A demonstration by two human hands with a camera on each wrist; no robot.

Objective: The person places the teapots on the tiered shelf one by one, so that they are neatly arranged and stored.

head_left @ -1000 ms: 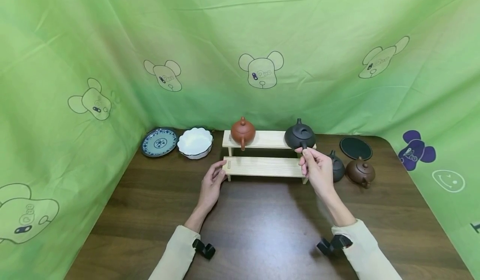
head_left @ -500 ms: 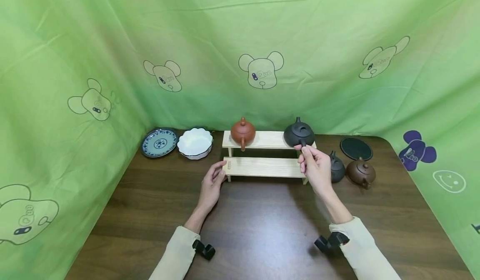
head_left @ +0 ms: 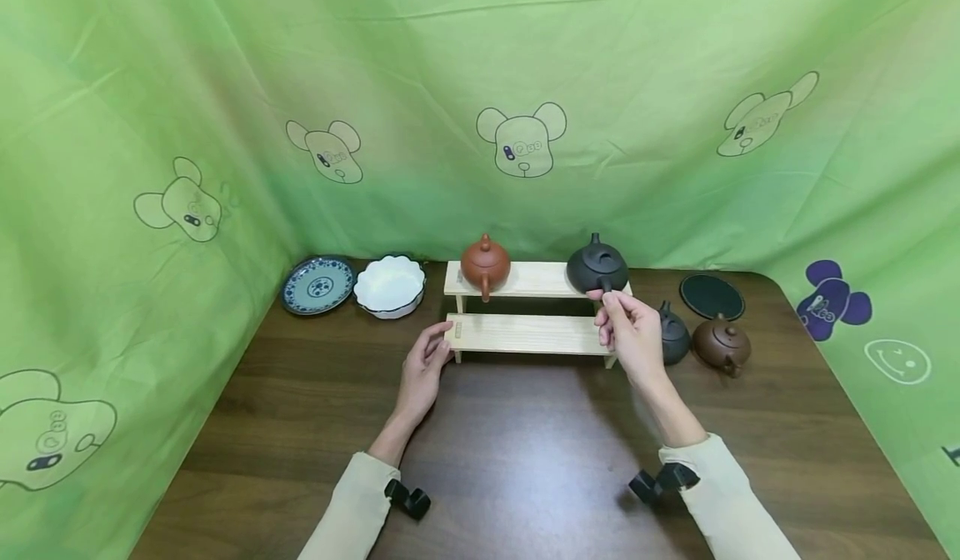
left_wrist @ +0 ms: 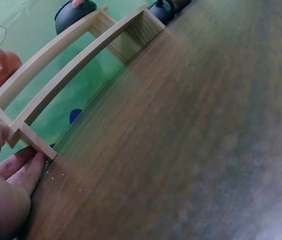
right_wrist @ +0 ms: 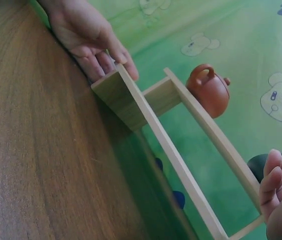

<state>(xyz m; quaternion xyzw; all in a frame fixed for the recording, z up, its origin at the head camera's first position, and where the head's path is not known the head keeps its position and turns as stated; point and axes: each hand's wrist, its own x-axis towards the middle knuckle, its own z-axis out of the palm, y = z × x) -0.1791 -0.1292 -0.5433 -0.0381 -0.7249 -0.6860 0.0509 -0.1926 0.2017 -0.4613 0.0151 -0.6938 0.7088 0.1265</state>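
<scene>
Pinching the black teapot [head_left: 588, 270] on the top shelf [head_left: 538, 277] with right fingers [head_left: 618, 312], clasping the wooden stand [head_left: 528, 335] with left fingers [head_left: 433, 332]! Probably half done, with red teapot [head_left: 480, 263] up but charcoal teapot [head_left: 677, 342], brown teapot [head_left: 720, 348] down on the desk [head_left: 517, 452].

From here, the green cloth [head_left: 637, 43] shows mouse heads [head_left: 523, 160] bearing short stylised lettering I can't make out, a white smiley [head_left: 897, 362] and a cut-off dark mark [head_left: 952, 456]. The shelf [head_left: 532, 334] has a stamp [head_left: 458, 328], too small to read.
</scene>
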